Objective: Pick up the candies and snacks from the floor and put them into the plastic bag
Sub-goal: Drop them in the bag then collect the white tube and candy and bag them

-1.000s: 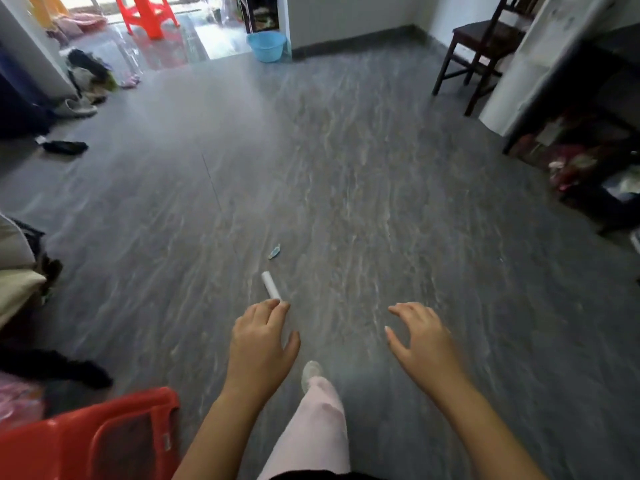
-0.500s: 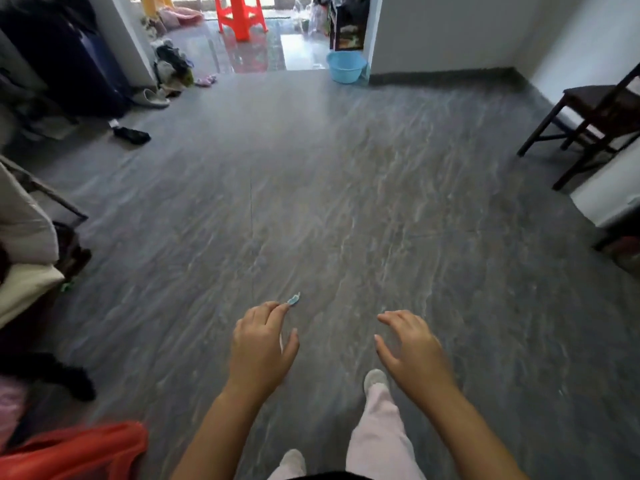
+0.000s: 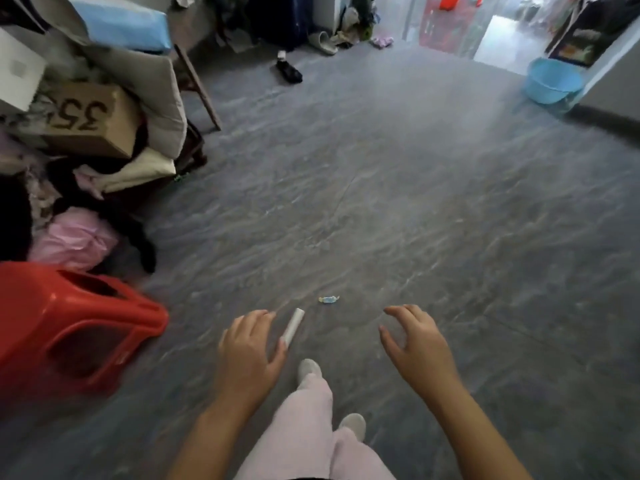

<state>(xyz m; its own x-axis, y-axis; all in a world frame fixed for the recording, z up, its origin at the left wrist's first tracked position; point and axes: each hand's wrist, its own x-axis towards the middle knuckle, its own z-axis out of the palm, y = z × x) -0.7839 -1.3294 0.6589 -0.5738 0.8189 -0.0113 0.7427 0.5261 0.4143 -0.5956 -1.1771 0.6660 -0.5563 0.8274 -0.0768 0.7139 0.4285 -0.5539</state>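
A grey, veined floor (image 3: 415, 202) is spread across a cluttered room. A red plastic stool (image 3: 69, 334) is seen at the left, with a heap of clothes (image 3: 76, 237) and a cardboard box (image 3: 86, 123) behind it, and a blue basin (image 3: 552, 81) is set far off at the upper right. Two of the task's things are seen lying on the floor just ahead of the person: a white stick-shaped snack (image 3: 292, 324) and, just beyond it to the right, a small candy (image 3: 329, 299) in a blue wrapper. No plastic bag is shown

Both hands are held out low over the floor. The left hand (image 3: 249, 348) is placed just beside the snack, its fingers (image 3: 256, 315) loosely bent and nothing enclosed by them. The near end of the snack is met by the thumb tip in the view, though whether it is touched cannot be told. The right hand (image 3: 415, 344) is held apart to the right of both items, its fingers spread and slightly hooked, empty

The step in hand is judged to be the reach for a pick-up, with nothing held by either hand. For the next move, the left hand would need to be lowered and shifted slightly right so that the snack can be pinched across its narrow width. A fingertip pinch would be called for by the small, flat candy. The bag would then have to be found, since its place is not shown
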